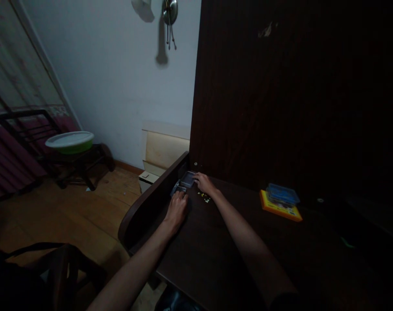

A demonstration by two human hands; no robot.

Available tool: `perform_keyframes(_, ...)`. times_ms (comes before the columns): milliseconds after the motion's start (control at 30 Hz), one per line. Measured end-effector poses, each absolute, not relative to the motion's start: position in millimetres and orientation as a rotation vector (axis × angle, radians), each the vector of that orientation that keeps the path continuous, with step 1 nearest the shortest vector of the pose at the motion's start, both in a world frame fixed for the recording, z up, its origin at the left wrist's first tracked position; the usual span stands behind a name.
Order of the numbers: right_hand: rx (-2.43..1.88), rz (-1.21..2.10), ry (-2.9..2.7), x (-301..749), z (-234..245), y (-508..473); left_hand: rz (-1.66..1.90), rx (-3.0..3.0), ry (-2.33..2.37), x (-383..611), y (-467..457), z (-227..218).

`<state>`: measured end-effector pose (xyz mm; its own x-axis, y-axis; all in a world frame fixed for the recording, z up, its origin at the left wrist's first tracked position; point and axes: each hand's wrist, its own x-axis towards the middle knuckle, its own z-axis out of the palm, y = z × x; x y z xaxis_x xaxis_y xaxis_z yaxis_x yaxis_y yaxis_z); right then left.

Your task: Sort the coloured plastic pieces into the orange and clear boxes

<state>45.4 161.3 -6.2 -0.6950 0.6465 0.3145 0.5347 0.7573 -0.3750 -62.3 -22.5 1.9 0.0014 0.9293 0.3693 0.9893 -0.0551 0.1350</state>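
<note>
A small clear plastic box (187, 179) lies with its lid open near the raised left side of the dark desk. At its near part, my left hand (177, 210) is closed, its curled fingers gripping the edge. My right hand (205, 183) reaches from the right and holds the box's far right edge between its fingers; the exact grip is too dim to see. Several tiny yellow and white pieces (204, 197) lie scattered on the desktop just below my right wrist. What is inside the box cannot be made out.
Further right on the dark desk (212, 255), a blue-tinted clear box (282, 194) rests on a flat yellow-orange box (280, 211). A raised side board (151, 201) borders the desk at left. Across the floor, a chair (76, 162) carries a green basin (75, 148) with a whitish top.
</note>
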Motion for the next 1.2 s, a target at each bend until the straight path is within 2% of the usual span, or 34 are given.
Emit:
perform_keyframes(167,-0.859,0.380,-2.520,45,1,151,-0.583,-2.103,-2.042,-69,-19,1)
perform_keyframes(300,-0.809,0.287,-2.514,82,24,143,-0.760,-2.128,-1.914,-66,-20,1)
perform_keyframes(467,-0.786,0.137,-2.413,199,71,141,-1.035,-2.276,-1.786,-41,-9,-6)
perform_keyframes(633,-1.138,0.091,-2.451,329,97,137,-0.928,-2.387,-2.029,-15,27,-10)
perform_keyframes(800,-1.434,0.108,-2.501,389,83,128,-0.832,-2.521,-2.068,-3,59,-6)
perform_keyframes(967,-1.479,0.059,-2.463,386,62,133,-0.910,-2.547,-1.976,-5,62,-4)
perform_keyframes(1200,-1.556,-0.033,-2.481,377,61,150,-1.061,-2.524,-1.872,-7,58,0)
